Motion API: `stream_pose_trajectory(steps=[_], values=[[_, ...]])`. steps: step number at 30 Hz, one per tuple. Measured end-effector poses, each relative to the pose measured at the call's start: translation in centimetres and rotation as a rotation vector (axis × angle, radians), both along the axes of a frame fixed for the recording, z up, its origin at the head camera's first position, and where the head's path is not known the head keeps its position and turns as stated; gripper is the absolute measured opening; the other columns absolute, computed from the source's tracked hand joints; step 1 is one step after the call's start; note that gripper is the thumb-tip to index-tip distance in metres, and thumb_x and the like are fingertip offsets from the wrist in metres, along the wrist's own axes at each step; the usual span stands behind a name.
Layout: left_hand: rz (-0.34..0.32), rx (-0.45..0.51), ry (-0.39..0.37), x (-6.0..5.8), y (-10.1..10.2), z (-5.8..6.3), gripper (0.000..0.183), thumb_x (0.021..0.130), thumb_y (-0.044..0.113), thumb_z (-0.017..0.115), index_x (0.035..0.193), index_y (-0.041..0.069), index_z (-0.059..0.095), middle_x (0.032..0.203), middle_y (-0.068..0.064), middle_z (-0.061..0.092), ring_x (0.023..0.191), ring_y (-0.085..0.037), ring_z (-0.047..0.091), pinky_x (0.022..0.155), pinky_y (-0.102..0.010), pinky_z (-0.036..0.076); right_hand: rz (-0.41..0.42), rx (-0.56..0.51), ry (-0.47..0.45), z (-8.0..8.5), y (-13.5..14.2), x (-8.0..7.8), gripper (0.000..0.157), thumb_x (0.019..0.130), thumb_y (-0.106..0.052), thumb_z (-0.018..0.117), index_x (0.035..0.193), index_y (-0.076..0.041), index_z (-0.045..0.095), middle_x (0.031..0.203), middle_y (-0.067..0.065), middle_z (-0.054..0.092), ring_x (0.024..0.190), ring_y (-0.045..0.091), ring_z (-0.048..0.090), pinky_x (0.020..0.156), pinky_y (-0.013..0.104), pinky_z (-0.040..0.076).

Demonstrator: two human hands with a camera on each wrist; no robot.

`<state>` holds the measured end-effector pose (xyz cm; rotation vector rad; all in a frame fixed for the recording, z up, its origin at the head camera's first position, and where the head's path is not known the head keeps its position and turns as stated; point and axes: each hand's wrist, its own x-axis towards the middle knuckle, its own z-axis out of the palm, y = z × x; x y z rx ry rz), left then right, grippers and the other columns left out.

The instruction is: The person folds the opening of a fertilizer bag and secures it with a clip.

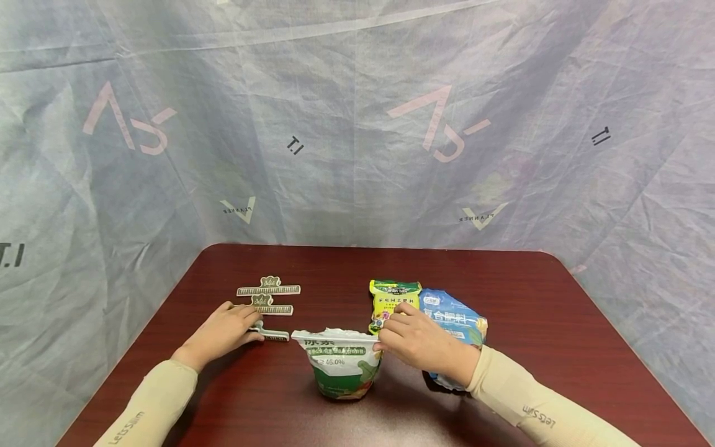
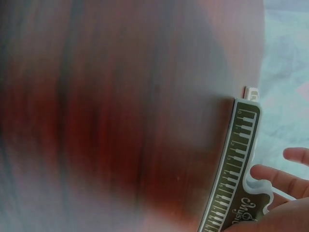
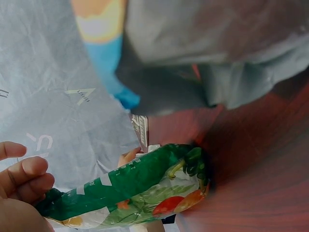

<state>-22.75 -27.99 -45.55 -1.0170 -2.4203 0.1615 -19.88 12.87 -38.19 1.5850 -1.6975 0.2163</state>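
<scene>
My left hand [image 1: 223, 332] pinches a bag clip [image 1: 274, 335] printed with piano keys, just above the table's left side. In the left wrist view, that clip [image 2: 231, 169] shows its ruler-like face and the word Music, with fingers behind its handle. My right hand [image 1: 419, 340] grips the top right corner of a green and white fertilizer bag [image 1: 343, 379], which stands upright with its top edge folded over. In the right wrist view, the bag's printed vegetables [image 3: 169, 203] face the camera, and fingers [image 3: 29, 179] hold its end.
Two more piano-key clips [image 1: 276, 290] lie behind my left hand. A yellow-green packet [image 1: 391, 298] and a blue bag [image 1: 447, 313] lie behind and beside my right hand, which partly hides them. Grey cloth [image 1: 357, 124] hangs around the dark red table [image 1: 324, 267].
</scene>
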Motion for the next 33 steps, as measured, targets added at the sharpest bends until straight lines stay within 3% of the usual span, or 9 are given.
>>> stream_pose_trajectory(steps=[19, 33], values=[[-0.082, 0.013, 0.099, -0.2, -0.5, 0.0, 0.036, 0.077, 0.048, 0.062, 0.084, 0.012, 0.062, 0.079, 0.001, 0.058, 0.071, -0.018, 0.056, 0.066, -0.035, 0.038, -0.004, -0.006, -0.004, -0.1, 0.1, 0.0, 0.027, 0.098, -0.025, 0.044, 0.074, -0.013, 0.047, 0.065, -0.005, 0.043, 0.056, 0.009, 0.038, 0.064, 0.029, 0.036], [-0.153, 0.052, 0.168, -0.5, 0.4, 1.1, 0.036, 0.080, 0.049, 0.058, 0.078, 0.013, 0.057, 0.069, 0.002, 0.052, 0.065, -0.018, 0.053, 0.064, -0.035, 0.037, 0.000, -0.007, -0.008, -0.1, 0.0, 0.1, 0.026, 0.097, -0.025, 0.045, 0.074, -0.013, 0.047, 0.064, -0.005, 0.043, 0.056, 0.009, 0.039, 0.065, 0.029, 0.038]])
